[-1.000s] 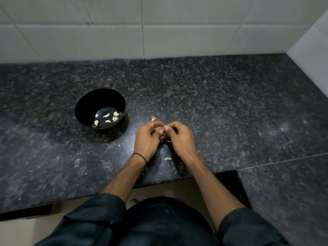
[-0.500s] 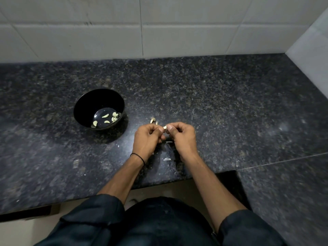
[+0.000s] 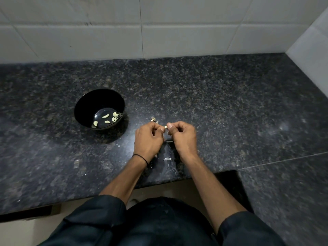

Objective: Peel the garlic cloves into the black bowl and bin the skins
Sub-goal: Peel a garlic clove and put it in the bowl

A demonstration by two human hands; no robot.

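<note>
A black bowl [image 3: 83, 105] stands on the dark granite counter, left of my hands, with several peeled cloves [image 3: 106, 116] on its bottom. My left hand [image 3: 148, 139] and my right hand [image 3: 183, 137] meet over the counter, and between their fingertips they pinch one small garlic cloves piece [image 3: 165, 127]. A small garlic remnant [image 3: 153, 119] lies just beyond my left hand. Thin pale skins [image 3: 167, 159] lie on the counter between my wrists, another skin [image 3: 169, 142] beside my right hand.
The granite counter [image 3: 221, 107] runs back to a white tiled wall [image 3: 159, 27] and to a side wall at the right. Its front edge [image 3: 159, 181] is close to my body, with a step at the right. No bin is in view.
Both hands have lifted slightly and moved a little away from me. The clove now shows between the fingertips, where earlier the fingers hid it.
</note>
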